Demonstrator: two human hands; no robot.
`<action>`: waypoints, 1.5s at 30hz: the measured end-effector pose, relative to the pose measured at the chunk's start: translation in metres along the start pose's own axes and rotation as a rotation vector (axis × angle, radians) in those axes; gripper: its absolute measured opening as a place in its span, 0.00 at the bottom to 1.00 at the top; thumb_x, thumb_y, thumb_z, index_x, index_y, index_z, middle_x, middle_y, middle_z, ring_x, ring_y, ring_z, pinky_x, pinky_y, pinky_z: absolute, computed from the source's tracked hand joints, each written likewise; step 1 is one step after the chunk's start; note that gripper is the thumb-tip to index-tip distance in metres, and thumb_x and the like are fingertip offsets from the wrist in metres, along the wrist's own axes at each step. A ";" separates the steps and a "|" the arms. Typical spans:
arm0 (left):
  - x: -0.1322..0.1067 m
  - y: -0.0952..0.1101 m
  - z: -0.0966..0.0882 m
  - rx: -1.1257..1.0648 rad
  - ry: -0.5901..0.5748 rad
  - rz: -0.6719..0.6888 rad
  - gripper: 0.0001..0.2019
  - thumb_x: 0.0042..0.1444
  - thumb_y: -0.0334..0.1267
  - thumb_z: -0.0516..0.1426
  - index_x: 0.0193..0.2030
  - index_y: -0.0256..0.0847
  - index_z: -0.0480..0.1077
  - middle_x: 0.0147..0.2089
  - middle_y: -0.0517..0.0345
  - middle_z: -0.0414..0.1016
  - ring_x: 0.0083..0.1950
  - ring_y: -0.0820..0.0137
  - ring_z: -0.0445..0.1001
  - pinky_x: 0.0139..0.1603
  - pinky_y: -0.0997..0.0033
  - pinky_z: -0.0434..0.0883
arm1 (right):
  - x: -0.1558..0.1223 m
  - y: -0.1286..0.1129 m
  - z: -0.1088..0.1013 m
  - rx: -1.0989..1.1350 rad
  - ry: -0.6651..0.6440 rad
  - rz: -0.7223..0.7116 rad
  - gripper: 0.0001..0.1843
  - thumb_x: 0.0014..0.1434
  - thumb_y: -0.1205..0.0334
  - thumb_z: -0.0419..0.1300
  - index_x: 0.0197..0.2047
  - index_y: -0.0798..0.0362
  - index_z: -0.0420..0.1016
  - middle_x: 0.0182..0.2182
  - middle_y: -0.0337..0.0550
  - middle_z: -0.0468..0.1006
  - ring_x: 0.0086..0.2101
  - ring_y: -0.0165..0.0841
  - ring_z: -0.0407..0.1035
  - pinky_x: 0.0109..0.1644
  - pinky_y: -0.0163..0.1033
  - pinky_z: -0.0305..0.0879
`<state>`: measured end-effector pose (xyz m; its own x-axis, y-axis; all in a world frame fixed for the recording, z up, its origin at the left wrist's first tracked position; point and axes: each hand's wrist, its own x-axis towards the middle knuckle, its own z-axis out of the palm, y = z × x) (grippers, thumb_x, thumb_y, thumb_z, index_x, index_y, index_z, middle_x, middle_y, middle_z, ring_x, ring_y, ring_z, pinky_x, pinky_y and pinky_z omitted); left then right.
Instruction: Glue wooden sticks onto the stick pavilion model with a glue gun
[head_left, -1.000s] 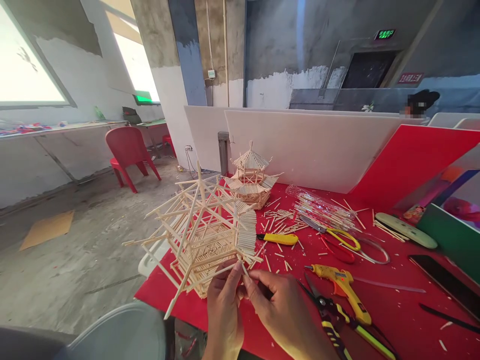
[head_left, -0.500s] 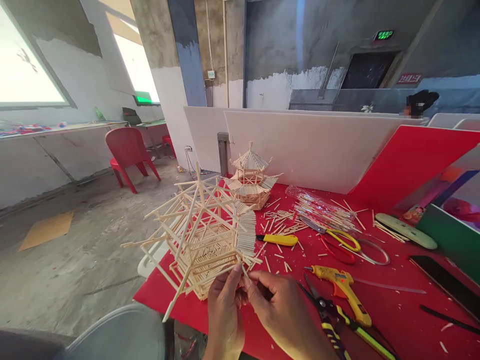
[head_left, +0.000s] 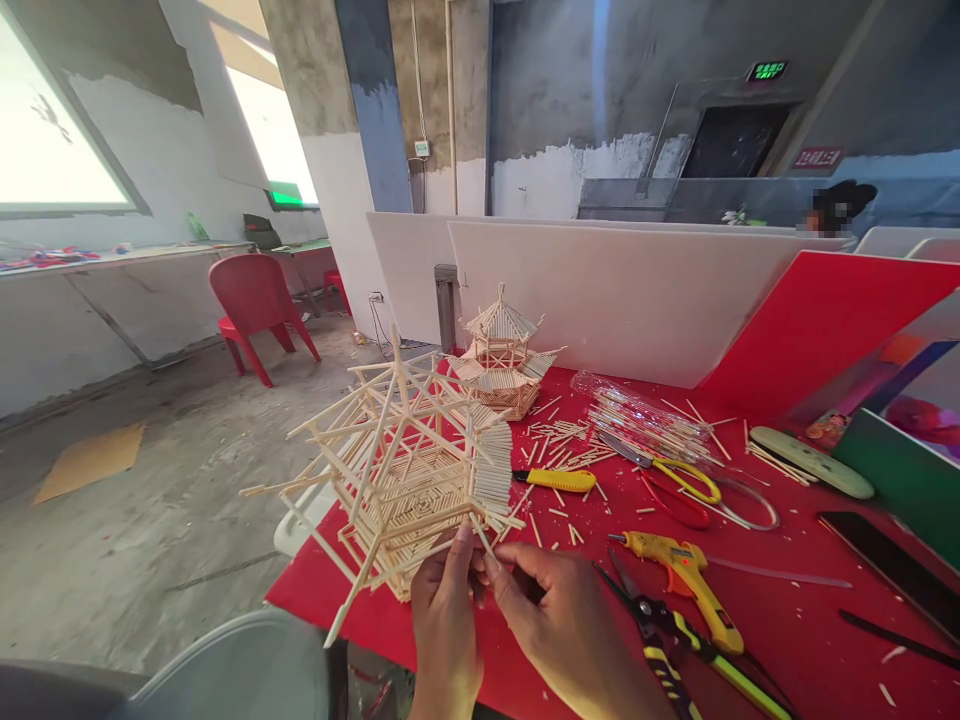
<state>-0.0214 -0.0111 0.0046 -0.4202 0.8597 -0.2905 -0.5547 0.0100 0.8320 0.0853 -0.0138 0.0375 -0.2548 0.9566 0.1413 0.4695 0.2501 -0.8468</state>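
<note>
A model pavilion of thin wooden sticks (head_left: 405,420) stands in front of me, its roof frame partly bare and a row of sticks covering one side. My left hand (head_left: 448,605) is closed at its near edge, thumb up and pressed against the fingers there. Beside it, my right hand (head_left: 551,605) pinches a short wooden stick (head_left: 481,535) between thumb and index finger, slanting up to the model's near right corner. Whether the stick's tip touches the model I cannot tell. The curled fingertips are partly hidden.
Behind stands a finished-looking stick pagoda (head_left: 501,350). To the right lie loose sticks (head_left: 559,440), a yellow utility knife (head_left: 559,480), scissors (head_left: 686,478), a glue gun (head_left: 686,580), pruning shears (head_left: 675,625) and a phone (head_left: 892,565). A grey round stool or bin (head_left: 240,665) is at lower left.
My left thumb and hand have shifted slightly left, away from the right thumb, showing more of the stick. My right hand and the model stay nearly in place.
</note>
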 end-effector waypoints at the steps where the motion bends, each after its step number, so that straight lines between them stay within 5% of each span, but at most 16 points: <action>1: 0.000 0.000 0.000 0.012 -0.007 0.010 0.18 0.42 0.50 0.69 0.21 0.38 0.71 0.19 0.62 0.68 0.20 0.77 0.61 0.20 0.78 0.59 | 0.000 0.000 0.000 -0.001 0.002 0.000 0.24 0.66 0.48 0.50 0.32 0.53 0.80 0.20 0.39 0.76 0.21 0.26 0.65 0.26 0.30 0.58; 15: -0.003 0.002 -0.004 0.012 -0.015 0.002 0.16 0.39 0.47 0.71 0.18 0.37 0.73 0.17 0.62 0.69 0.20 0.78 0.61 0.20 0.80 0.58 | 0.000 0.000 0.002 0.032 -0.010 0.022 0.23 0.66 0.48 0.51 0.31 0.52 0.80 0.19 0.39 0.75 0.21 0.27 0.65 0.26 0.30 0.58; 26: -0.007 0.006 0.001 -0.146 -0.056 -0.243 0.18 0.34 0.42 0.72 0.19 0.37 0.69 0.16 0.66 0.64 0.18 0.81 0.58 0.18 0.80 0.55 | -0.001 0.002 0.003 0.037 -0.015 0.063 0.20 0.65 0.49 0.52 0.29 0.52 0.73 0.20 0.37 0.73 0.21 0.27 0.63 0.26 0.31 0.54; 45: -0.008 0.008 0.001 -0.217 -0.083 -0.321 0.17 0.36 0.41 0.71 0.20 0.38 0.67 0.17 0.68 0.63 0.17 0.81 0.58 0.17 0.79 0.53 | 0.000 0.001 0.005 0.058 -0.019 0.073 0.21 0.65 0.49 0.51 0.28 0.52 0.73 0.20 0.38 0.73 0.22 0.27 0.62 0.26 0.30 0.54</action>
<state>-0.0216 -0.0178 0.0138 -0.1458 0.8687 -0.4733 -0.7913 0.1847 0.5829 0.0817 -0.0142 0.0342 -0.2384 0.9687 0.0690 0.4379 0.1707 -0.8827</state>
